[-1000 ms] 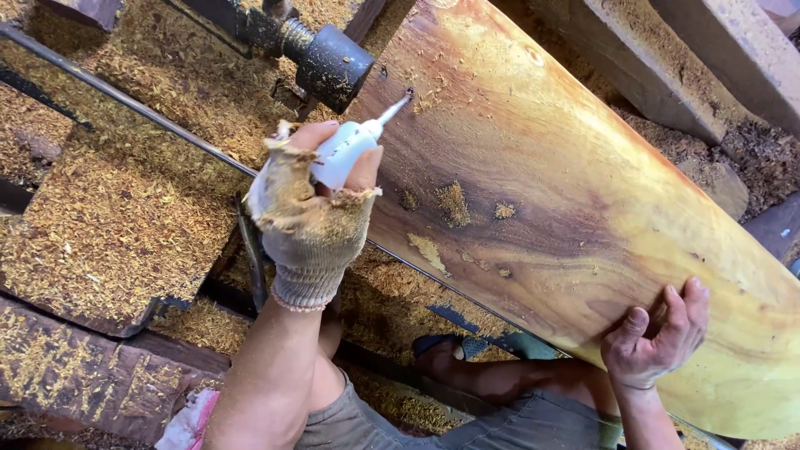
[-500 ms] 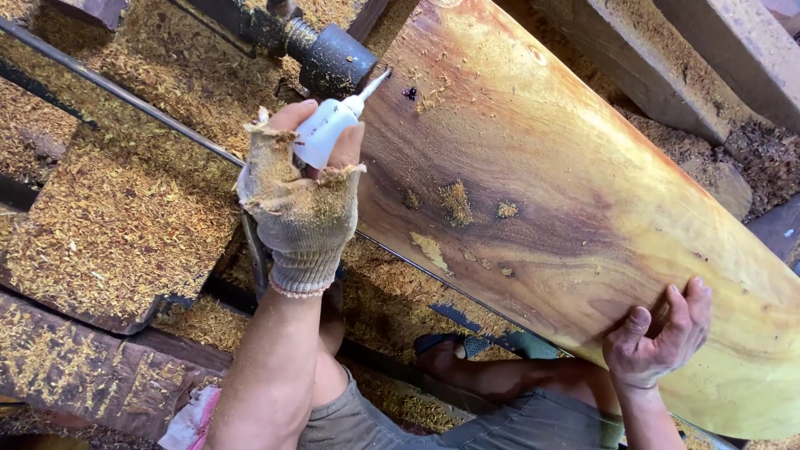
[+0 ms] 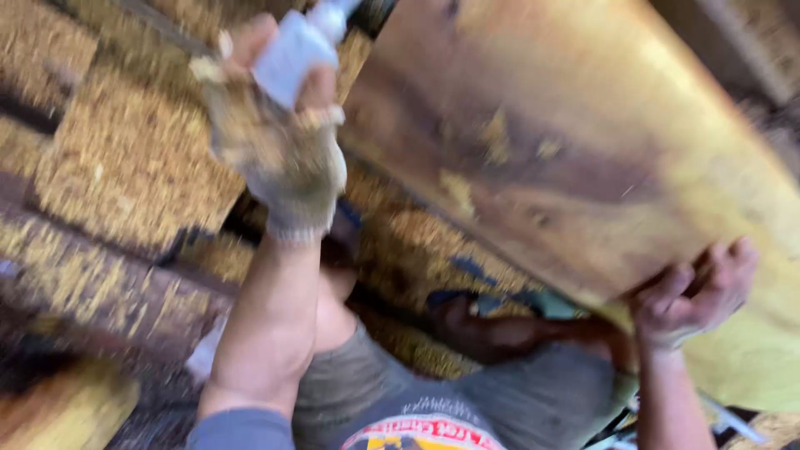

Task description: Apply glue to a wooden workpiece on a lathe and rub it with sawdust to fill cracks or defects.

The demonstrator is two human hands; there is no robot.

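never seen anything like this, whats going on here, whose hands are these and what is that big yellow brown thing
This is one picture from a camera worn on a person's head, looking down at their own two hands, and it is blurred by motion. No machine does the holding here.

The left hand wears a fingerless knitted glove dusted with sawdust and grips a small white squeeze bottle, nozzle pointing up and away.

The bare right hand curls its fingers over the near edge of a big wooden slab, yellow and brown with pale patches. The slab runs at a slant across the picture.

Under and beside the slab lies thick sawdust over dark beams. At the bottom you see the person's own knees in grey shorts.
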